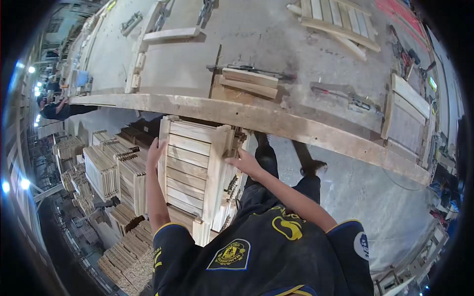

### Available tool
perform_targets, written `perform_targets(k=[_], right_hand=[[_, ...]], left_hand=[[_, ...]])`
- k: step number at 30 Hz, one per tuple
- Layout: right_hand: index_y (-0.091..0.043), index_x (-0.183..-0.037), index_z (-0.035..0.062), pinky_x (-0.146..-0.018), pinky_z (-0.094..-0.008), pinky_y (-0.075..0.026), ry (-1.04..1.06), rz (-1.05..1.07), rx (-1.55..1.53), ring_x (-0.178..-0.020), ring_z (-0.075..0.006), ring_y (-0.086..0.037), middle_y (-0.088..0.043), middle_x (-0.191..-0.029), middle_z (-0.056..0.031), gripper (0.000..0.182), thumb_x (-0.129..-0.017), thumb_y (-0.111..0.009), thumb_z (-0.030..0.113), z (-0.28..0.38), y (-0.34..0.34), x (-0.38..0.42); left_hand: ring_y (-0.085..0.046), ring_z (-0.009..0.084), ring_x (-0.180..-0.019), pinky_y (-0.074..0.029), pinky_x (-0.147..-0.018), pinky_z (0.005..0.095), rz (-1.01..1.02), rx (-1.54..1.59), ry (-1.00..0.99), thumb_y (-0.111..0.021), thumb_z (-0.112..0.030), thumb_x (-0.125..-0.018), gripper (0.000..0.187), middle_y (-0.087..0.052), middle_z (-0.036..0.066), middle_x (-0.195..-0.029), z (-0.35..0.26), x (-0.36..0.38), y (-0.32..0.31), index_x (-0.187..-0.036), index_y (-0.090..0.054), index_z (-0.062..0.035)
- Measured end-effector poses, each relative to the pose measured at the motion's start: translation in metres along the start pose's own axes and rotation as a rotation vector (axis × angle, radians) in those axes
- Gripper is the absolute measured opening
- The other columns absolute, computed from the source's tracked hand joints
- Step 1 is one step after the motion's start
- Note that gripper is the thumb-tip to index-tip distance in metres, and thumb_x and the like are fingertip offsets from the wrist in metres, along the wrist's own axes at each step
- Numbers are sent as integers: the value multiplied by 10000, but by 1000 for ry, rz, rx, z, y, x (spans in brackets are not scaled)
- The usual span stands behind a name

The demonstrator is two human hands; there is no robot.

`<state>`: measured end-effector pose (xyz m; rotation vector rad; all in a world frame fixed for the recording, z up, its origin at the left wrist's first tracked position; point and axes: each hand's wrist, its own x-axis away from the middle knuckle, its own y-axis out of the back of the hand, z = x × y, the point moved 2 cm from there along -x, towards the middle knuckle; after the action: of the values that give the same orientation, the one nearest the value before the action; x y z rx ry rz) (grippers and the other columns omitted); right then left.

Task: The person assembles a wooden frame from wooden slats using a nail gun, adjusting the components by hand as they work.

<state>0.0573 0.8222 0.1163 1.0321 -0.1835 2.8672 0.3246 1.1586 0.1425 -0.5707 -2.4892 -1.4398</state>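
A slatted wooden panel (186, 163) lies on top of a stack of similar panels, just below the long edge of the workbench. My left hand (156, 151) rests along the panel's left side, its fingers pointing up toward the bench. On the opposite side, my right hand (244, 163) is at the upper right corner of the panel stack, fingers against the wood. Both hands are bent around the sides, and their undersides are partly hidden.
The workbench (237, 112) carries two short wooden boards (249, 82), metal clamps (363, 102) and another slatted panel (340, 22). More panel stacks (101, 170) stand at the left. A co-worker (55, 109) is at the far left.
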Motion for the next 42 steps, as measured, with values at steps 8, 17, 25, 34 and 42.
perform_targets(k=[8,17,25,34,42], right_hand=[[-539,-1057,-103,-818,-347,-457,-232,-36,-168,-927,-278,-600,-611,-1007,-210,669,-641,-759,372,42,-31,-29],[-621,-945,-28,-684,-303,-445,-341,-2,-292,-750,-163,-543,-593,-849,-66,419,-655,-742,250,63,-20,-25],[-603,-997,-81,-772,-320,-458,-322,-25,-147,-896,-227,-594,-623,-980,-169,541,-654,-724,319,74,-20,-19],[-532,-1131,-89,-890,-358,-444,-375,-137,-80,-1036,-314,-583,-596,-1103,-241,690,-677,-709,398,72,-29,-23],[-404,-1267,-18,-906,-343,-437,-230,-252,-129,-1066,-291,-575,-589,-1159,-190,791,-678,-729,399,62,-41,-37]], left_hand=[[-591,121,-876,-460,-786,301,323,199,171,-667,-322,-831,393,-665,48,-987,-26,-6,4,-1082,-639,-21],[-595,83,-800,-469,-731,271,348,267,153,-690,-251,-825,308,-684,39,-880,-42,-7,10,-1000,-667,1],[-593,83,-804,-471,-727,270,382,174,132,-688,-299,-834,356,-681,43,-902,-28,-13,8,-1006,-658,11],[-556,140,-1045,-425,-911,303,574,652,449,-521,-535,-890,606,-590,82,-1184,-3,-32,0,-1248,-532,-47],[-420,232,-1258,-359,-1032,377,533,825,580,-342,-715,-852,842,-400,99,-1405,-20,-52,-11,-1418,-322,-91]])
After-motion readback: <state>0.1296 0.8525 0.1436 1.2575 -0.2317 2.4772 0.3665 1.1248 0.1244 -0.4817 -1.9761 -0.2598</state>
